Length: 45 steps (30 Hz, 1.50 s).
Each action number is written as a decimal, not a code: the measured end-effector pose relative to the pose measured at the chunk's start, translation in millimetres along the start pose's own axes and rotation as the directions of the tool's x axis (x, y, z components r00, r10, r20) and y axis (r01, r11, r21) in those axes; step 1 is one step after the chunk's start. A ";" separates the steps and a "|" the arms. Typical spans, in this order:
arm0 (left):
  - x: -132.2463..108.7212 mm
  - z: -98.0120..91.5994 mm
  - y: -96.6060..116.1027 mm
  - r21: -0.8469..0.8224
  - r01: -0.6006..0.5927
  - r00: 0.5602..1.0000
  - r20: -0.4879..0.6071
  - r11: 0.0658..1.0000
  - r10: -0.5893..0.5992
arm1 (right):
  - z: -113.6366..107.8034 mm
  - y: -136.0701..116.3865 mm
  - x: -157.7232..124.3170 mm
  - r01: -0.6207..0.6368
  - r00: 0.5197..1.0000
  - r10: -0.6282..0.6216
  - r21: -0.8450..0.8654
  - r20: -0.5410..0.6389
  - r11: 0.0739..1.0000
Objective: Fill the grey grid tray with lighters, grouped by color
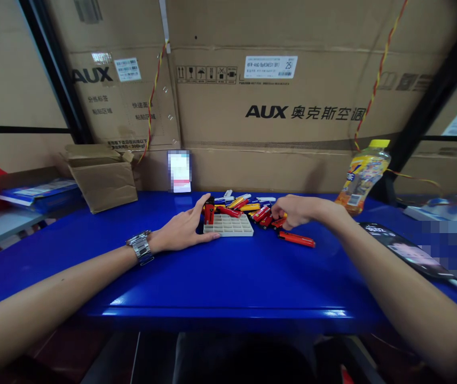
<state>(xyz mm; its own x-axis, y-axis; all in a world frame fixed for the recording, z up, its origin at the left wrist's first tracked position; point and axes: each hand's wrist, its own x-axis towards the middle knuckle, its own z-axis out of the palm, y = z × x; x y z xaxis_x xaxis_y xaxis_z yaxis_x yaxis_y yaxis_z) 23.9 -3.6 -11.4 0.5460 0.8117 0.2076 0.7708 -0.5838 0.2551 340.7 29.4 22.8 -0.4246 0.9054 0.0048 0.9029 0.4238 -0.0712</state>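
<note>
On the blue table [228, 277], the left hand [184, 229] is grasping the gridded tray [230, 233], presumably for steadying it, near an upright red lighter [209, 213]; the right hand [293, 210] is touching the lighter pile [261, 214] (its grip I cannot tell).

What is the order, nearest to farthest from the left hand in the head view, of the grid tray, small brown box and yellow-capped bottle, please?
1. Grid tray: at the left hand.
2. Small brown box: back left.
3. Yellow-capped bottle: far right.
</note>
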 end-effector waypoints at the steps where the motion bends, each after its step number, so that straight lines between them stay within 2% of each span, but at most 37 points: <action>1: 0.1 0.5 -0.8 -0.003 0.002 1.000 0.001 1.000 -0.002 | 1.1 -0.9 0.7 0.000 1.000 0.000 0.002 0.018 1.000; 3: 0.3 1.6 -2.7 0.000 0.003 1.000 -0.005 1.000 -0.003 | 0.1 -4.5 0.7 0.005 0.996 -0.001 -0.052 0.084 0.999; 6: 0.4 2.8 -4.9 0.004 0.002 1.000 -0.011 1.000 -0.002 | -7.4 -12.5 -2.2 0.063 0.997 -0.060 -0.060 0.041 0.996; 9: 0.3 2.4 -4.7 -0.014 -0.009 1.000 -0.006 1.000 0.009 | -15.6 -23.9 -5.3 0.130 0.987 -0.134 -0.048 -0.089 0.990; 12: 0.2 1.6 -3.5 -0.019 -0.004 1.000 -0.001 1.000 0.004 | -17.1 -37.8 -5.4 0.172 0.944 -0.156 0.031 -0.289 0.985; 16: 0.4 2.0 -4.1 -0.020 -0.013 1.000 0.001 1.000 0.013 | -5.0 -53.1 -0.3 0.247 0.879 -0.156 0.151 -0.450 0.957; 20: 0.5 3.2 -5.6 -0.034 -0.029 1.000 -0.002 0.999 0.029 | 14.2 -59.7 8.7 0.366 0.852 -0.229 0.223 -0.470 0.904; 24: 0.3 3.9 -6.0 -0.037 -0.042 0.999 -0.010 0.998 0.042 | 26.3 -63.2 14.7 0.436 0.812 -0.288 0.199 -0.508 0.878; 30: -0.2 3.9 -5.3 0.018 -0.046 0.998 -0.035 0.999 0.047 | 29.7 -73.6 10.0 0.359 0.881 -0.152 0.425 -0.449 0.831; 33: -0.2 3.4 -4.6 -0.001 -0.055 0.998 -0.034 0.998 0.055 | 33.3 -78.9 11.2 0.370 0.880 -0.075 0.578 -0.469 0.728; 37: 0.0 3.4 -4.8 0.001 -0.041 0.999 -0.017 0.999 0.041 | 37.0 -86.0 17.6 0.301 0.946 -0.012 0.865 -0.323 0.401; 40: 0.1 4.0 -6.3 0.000 -0.056 0.998 -0.023 0.998 0.056 | 36.0 -90.7 19.2 0.235 0.972 -0.020 0.954 -0.235 0.189; 42: 0.3 4.4 -7.5 -0.020 -0.072 0.997 -0.025 0.997 0.072 | 34.6 -92.7 18.0 0.190 0.982 -0.020 0.977 -0.189 0.099; 45: 0.8 4.7 -8.6 -0.049 -0.083 0.996 -0.018 0.995 0.082 | 33.3 -93.4 15.3 0.120 0.992 -0.036 0.992 -0.119 0.031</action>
<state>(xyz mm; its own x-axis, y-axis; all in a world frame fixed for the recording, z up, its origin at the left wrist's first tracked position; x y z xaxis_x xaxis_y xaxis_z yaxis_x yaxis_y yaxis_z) 19.2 2.1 -17.9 0.6014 0.7606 0.2447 0.7059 -0.6492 0.2832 247.6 2.9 -3.6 -0.4461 0.8860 0.1263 -0.0894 0.0963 -0.9913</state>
